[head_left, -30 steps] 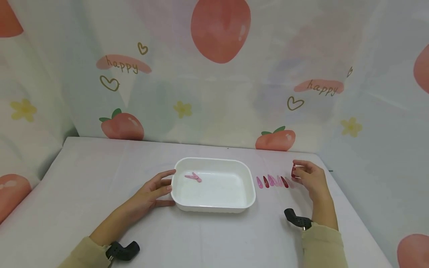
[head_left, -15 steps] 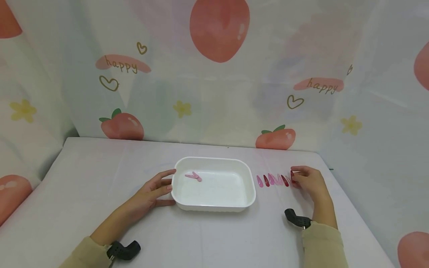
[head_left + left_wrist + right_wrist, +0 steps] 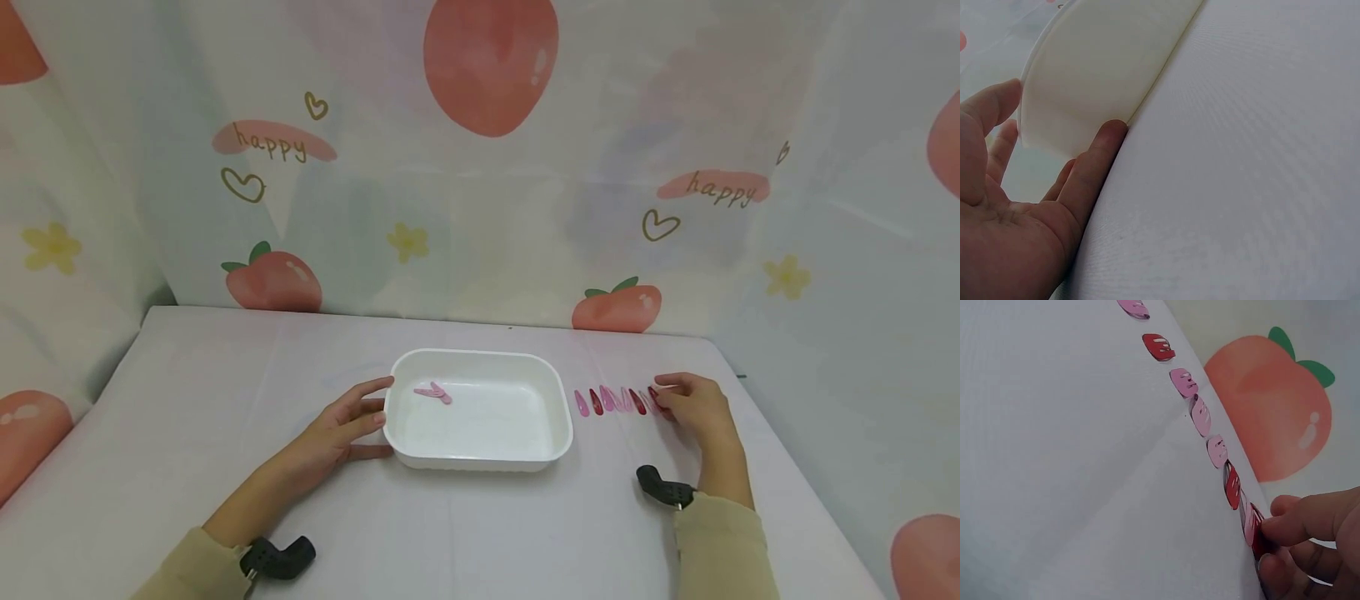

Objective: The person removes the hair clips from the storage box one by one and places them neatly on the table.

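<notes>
In the head view, my left hand (image 3: 341, 429) rests its outstretched fingertips against the left side of a white rectangular tray (image 3: 480, 437). Inside the tray lie pink snap hair clips (image 3: 437, 392), bunched near its upper left. To the right of the tray runs a row of several hair clips in pink (image 3: 582, 403) and red (image 3: 596, 402). My right hand (image 3: 697, 410) is at the row's right end. In the right wrist view, its thumb and finger pinch a dark red hair clip (image 3: 1259, 546), low at the table beside a pale pink clip (image 3: 1248, 522). The fingers partly cover the red clip.
A white cloth (image 3: 480, 533) covers the table. Behind it hangs a backdrop (image 3: 495, 208) printed with peaches, hearts and flowers, which also closes in both sides. Each sleeve end has a black wrist device (image 3: 663, 487).
My right hand has lowered the red hair clip from above the table to the right end of the row. The left hand stays at the tray.
</notes>
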